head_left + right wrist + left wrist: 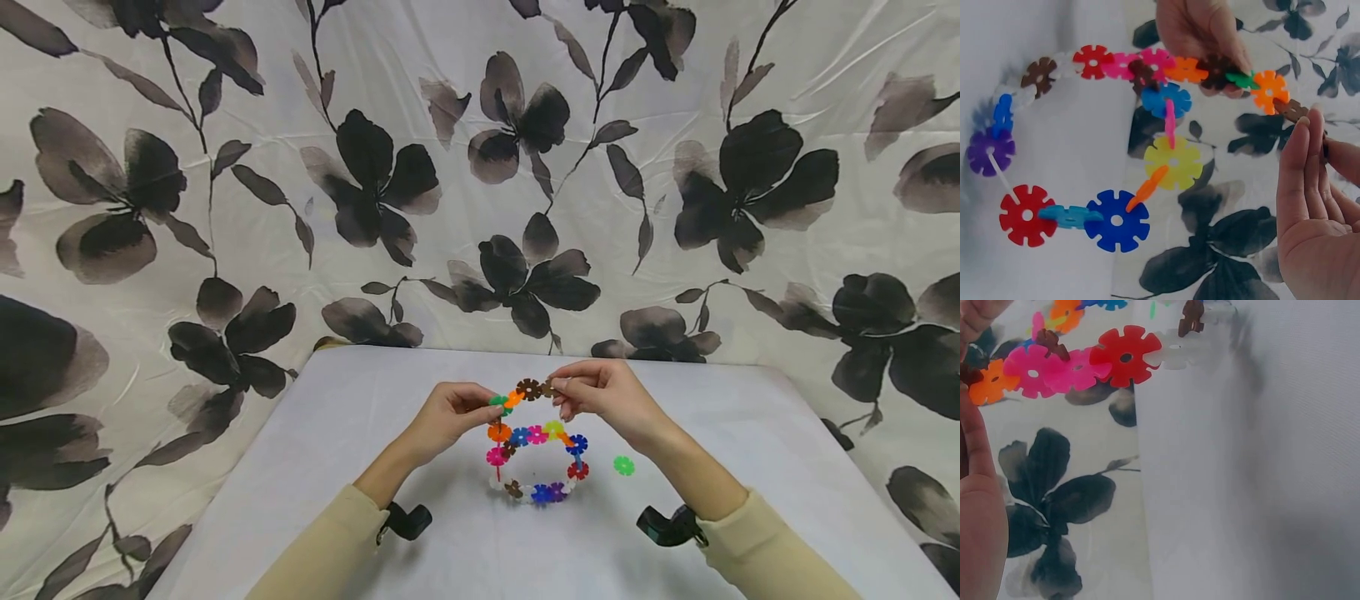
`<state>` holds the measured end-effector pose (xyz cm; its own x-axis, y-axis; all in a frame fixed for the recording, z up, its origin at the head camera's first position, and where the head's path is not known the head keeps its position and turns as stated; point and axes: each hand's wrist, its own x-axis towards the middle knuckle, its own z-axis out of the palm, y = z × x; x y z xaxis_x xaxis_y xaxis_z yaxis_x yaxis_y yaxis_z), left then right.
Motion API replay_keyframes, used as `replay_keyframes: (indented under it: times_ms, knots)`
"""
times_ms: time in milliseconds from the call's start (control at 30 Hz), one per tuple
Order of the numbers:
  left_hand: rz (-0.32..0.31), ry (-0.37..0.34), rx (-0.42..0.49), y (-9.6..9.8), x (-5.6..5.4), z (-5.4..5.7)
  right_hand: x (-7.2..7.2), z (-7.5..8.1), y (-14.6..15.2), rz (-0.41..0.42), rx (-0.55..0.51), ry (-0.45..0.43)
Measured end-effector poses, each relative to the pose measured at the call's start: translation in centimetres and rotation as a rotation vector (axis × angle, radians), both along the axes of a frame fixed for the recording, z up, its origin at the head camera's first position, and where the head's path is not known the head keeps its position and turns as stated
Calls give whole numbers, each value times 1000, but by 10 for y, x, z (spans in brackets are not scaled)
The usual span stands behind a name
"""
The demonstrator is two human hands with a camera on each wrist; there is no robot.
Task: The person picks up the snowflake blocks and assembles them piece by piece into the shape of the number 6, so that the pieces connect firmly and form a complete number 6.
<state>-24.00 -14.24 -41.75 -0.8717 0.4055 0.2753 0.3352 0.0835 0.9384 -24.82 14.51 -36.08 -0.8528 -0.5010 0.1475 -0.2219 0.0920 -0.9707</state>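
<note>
Interlocking snowflake discs in many colours form a loop, with the dark blue disc point(1117, 220) and the yellow disc point(1173, 164) on its lower side. From the loop's upper left corner a short tail runs off, with a green disc point(501, 406), an orange disc point(1270, 92) and a brown disc point(528, 389). My left hand point(444, 421) pinches the chain near the green disc, its thumb partly covering the grip. Thumb and fingers of my right hand point(609, 398) pinch a brown disc point(1291, 110) at the tail's end. The loop hangs below both hands, over the table.
A loose light green disc point(624, 466) lies on the white table point(315, 508), right of the loop. Behind the table's far edge hangs a flowered cloth point(465, 200). Black wrist devices point(408, 522) are worn under both sleeves' cuffs.
</note>
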Motion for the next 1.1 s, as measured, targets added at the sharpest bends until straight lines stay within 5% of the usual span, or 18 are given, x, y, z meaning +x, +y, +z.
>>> replay_keyframes:
  times_ms: [833,1100]
  knots:
    - [-11,1,-3,-3,1,-2,1,-9,-17,-74,-117,16]
    - [16,-20,-10,-3,3,-1,1,-11,-19,-31,-99,37]
